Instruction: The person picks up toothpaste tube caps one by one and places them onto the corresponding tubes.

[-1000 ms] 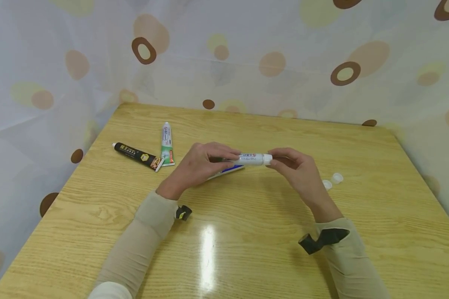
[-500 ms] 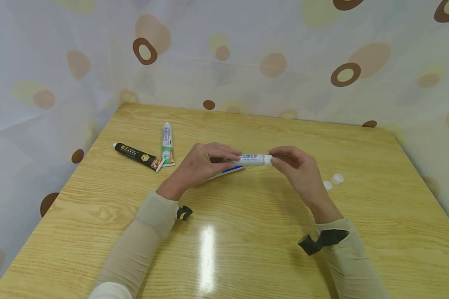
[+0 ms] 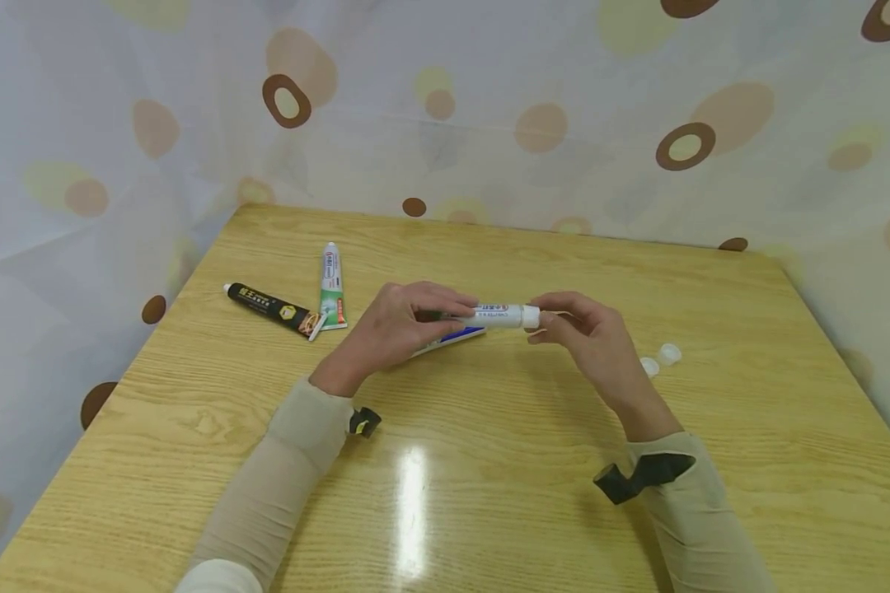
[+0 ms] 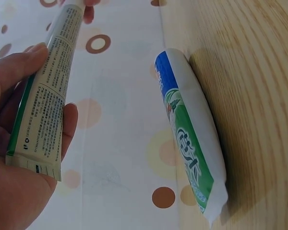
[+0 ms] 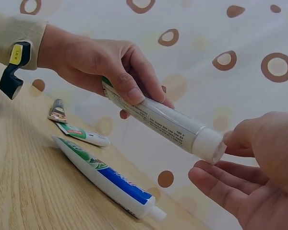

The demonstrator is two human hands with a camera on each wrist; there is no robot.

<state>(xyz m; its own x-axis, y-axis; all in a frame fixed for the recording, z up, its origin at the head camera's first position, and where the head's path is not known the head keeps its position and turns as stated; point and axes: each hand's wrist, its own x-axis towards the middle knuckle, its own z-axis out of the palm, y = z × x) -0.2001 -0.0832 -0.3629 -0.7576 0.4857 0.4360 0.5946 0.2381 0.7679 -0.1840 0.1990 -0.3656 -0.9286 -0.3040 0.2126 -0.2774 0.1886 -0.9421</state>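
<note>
My left hand (image 3: 404, 325) grips a toothpaste tube (image 3: 498, 315) by its body, thumb on one side and fingers on the other. The tube is raised above the table, nearly level, with its white cap (image 5: 209, 145) pointing right. At that end my right hand (image 3: 593, 338) has thumb and fingers around the cap; the thumb sits lower, near the cap's edge. Beneath the left hand, a blue, green and white toothpaste tube (image 5: 105, 177) lies on the table, partly hidden in the head view; its narrow white nozzle (image 5: 158, 213) shows in the right wrist view.
At the back left, a black toothpaste tube (image 3: 273, 310) lies with its end against a green and white one (image 3: 331, 284). Two loose white caps (image 3: 669, 354) rest right of the right hand, one partly behind the wrist. A patterned curtain (image 3: 482, 107) borders the wooden table (image 3: 504, 511).
The right fingers and thumb have shifted around the cap, the thumb now lower and the cap's end more exposed. The left hand and the tube have stayed in place.
</note>
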